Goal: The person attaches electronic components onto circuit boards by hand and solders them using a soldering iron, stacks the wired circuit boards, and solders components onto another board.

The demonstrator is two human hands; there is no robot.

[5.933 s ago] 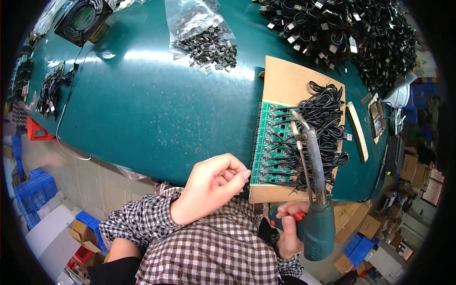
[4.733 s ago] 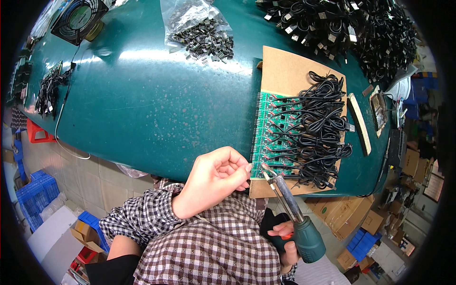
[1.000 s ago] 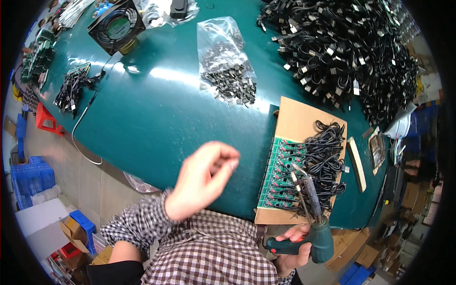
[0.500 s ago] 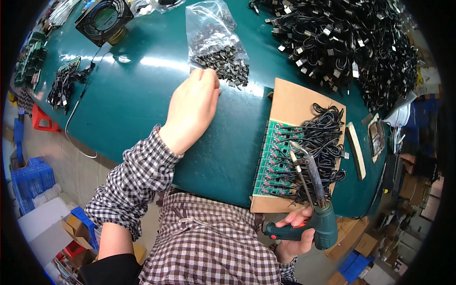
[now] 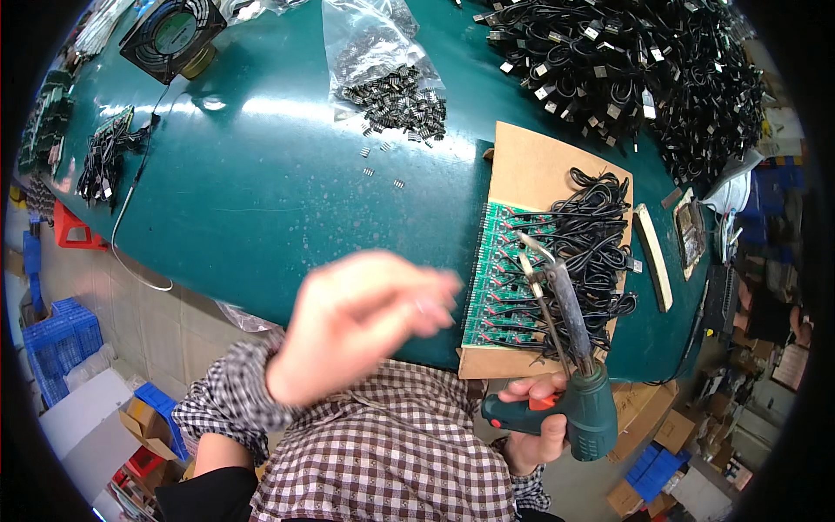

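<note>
In my right hand (image 5: 537,435) is a dark green soldering gun (image 5: 590,418) with red buttons, fingers wrapped round its handle. Its metal barrel and thin feed tube point up over a row of green circuit boards (image 5: 496,296), the bent tip above them. Black cables (image 5: 596,235) run from the boards, with red wires at the joints. Blurred by motion, my left hand (image 5: 357,317) hangs over the table's near edge, left of the boards, its fingers drawn together; whatever they hold cannot be made out. Small black pin connectors (image 5: 404,106) spill from a clear plastic bag (image 5: 370,39).
A brown board (image 5: 531,161) lies under the circuit boards. Black USB cables (image 5: 609,70) are heaped at the far right. A square fan (image 5: 172,36) stands far left, near a cable bundle (image 5: 109,161). A pale strip (image 5: 654,257) lies right of the boards.
My left hand has come back from the connector pile toward me and the boards. A few loose connectors now show on the table where it was. The soldering gun has barely moved.
</note>
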